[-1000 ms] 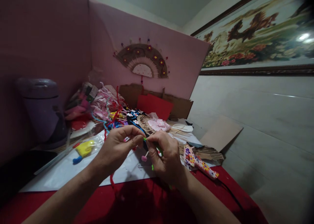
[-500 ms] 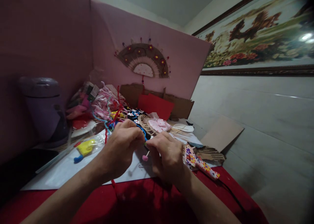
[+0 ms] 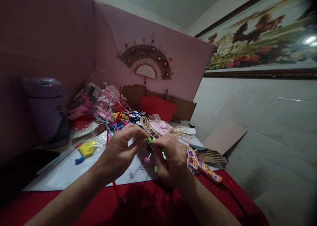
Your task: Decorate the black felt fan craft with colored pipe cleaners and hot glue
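Bright green piece (image 3: 150, 140), pinched between the fingertips of 2 hands (image 3: 148, 140) above white paper (image 3: 135, 175).

Bare hands (image 3: 123, 151) — slender fingers (image 3: 138, 132), bare forearms — no sleeves, ungloved

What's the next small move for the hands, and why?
Probably a light pinch by the left hand to shape the tip of the bright green piece, with the right hand holding steady. The tip pokes out of the right fingers, and the left fingertips are right at it; whether they already grip it is unclear.
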Motion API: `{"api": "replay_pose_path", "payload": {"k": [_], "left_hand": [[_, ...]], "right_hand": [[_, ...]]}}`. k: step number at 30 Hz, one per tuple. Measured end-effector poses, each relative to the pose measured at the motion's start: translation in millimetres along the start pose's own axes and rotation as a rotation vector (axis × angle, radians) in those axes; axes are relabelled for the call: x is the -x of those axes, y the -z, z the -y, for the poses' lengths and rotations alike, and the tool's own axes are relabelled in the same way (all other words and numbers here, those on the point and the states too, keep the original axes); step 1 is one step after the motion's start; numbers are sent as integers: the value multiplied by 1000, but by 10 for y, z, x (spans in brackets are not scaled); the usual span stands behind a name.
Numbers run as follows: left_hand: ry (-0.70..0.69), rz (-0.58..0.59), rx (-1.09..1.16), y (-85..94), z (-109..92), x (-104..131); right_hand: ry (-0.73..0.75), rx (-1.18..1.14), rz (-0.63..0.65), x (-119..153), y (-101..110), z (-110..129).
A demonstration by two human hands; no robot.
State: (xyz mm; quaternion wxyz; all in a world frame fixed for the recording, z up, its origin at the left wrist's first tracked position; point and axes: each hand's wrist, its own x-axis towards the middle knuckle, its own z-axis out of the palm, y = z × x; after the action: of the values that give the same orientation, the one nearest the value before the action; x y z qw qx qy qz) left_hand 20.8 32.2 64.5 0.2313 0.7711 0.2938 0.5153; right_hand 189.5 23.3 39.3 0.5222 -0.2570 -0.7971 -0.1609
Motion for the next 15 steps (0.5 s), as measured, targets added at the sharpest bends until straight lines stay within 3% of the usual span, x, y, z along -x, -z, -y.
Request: {"api": "replay_pose_path", "payload": {"k": [8, 15], "left_hand": [[157, 22, 247, -14, -4, 6], [207, 65, 392, -46, 16, 17]], "right_hand": [[-20, -32, 22, -9, 1, 17], [-224, -213, 34, -35, 25, 76]]}}
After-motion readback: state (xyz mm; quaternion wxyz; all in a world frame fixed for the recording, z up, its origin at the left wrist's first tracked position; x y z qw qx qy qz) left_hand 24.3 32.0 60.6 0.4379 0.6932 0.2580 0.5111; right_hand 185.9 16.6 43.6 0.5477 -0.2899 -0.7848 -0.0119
